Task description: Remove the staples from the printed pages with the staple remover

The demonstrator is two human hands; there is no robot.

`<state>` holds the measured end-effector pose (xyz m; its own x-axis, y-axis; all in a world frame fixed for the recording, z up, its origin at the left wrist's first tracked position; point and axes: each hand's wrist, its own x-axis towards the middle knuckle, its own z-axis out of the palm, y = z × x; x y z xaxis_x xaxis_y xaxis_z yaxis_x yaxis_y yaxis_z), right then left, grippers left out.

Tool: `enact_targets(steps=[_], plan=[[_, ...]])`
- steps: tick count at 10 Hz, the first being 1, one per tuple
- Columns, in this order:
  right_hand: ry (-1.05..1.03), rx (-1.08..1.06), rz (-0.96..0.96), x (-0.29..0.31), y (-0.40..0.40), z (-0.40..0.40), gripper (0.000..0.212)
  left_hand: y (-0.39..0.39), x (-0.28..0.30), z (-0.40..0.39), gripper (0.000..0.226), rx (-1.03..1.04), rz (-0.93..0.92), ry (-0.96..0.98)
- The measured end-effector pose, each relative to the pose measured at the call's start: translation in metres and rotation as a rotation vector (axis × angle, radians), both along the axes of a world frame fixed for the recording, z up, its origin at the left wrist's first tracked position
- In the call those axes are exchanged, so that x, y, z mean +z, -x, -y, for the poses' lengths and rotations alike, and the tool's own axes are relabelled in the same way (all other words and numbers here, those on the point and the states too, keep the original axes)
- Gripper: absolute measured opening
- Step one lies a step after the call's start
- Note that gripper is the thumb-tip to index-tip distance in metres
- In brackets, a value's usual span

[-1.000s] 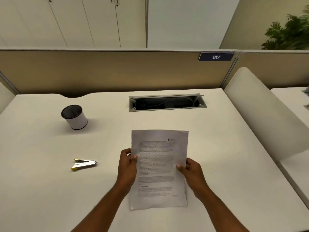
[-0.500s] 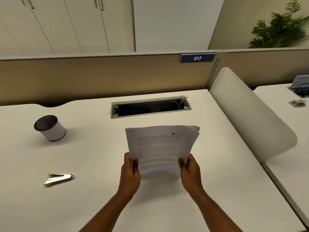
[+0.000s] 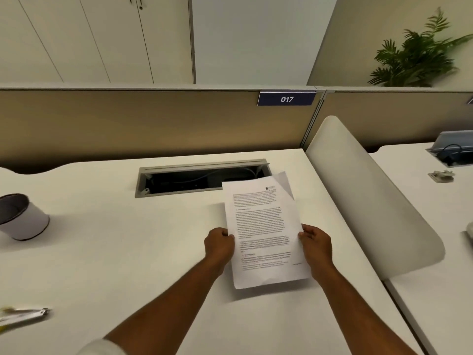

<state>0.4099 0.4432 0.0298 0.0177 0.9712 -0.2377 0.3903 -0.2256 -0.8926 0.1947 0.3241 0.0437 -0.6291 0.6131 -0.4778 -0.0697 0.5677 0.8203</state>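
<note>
Pages: white printed pages (image 3: 263, 226), right of frame centre, lifted off the white desk (image 3: 115, 239).
Left hand (image 3: 218, 245): pinching their left edge.
Right hand (image 3: 316, 243): pinching their right edge.
Remover: silver-and-yellow staple remover (image 3: 23, 316), lower left, untouched.

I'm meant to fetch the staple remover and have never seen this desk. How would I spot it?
Start at the white desk and go to its near left corner. The staple remover lies flat there, well left of the pages held in the left hand and right hand. It is thin, metal and yellow-tipped, unlike the round white cup farther back.
</note>
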Motion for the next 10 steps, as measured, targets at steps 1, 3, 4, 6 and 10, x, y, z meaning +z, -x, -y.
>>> enact_targets(steps=[1,3,4,6,10], plan=[[-0.007,-0.024,0.07,-0.007,-0.009,-0.048,0.032,-0.006,-0.006,-0.044,0.015,-0.001,0.066,0.016],[-0.017,-0.092,0.178,-0.021,-0.018,-0.116,0.033,-0.014,-0.019,-0.111,0.021,0.039,0.137,0.031],[-0.03,-0.13,0.254,-0.029,-0.021,-0.137,0.032,-0.017,-0.026,-0.138,0.024,0.027,0.092,0.036],[-0.108,-0.137,0.403,-0.039,-0.025,-0.157,0.034,-0.022,-0.033,-0.169,0.023,-0.077,-0.06,0.077],[-0.154,-0.057,0.6,-0.028,-0.018,-0.136,0.041,-0.02,-0.032,-0.153,0.017,-0.176,-0.165,0.127]])
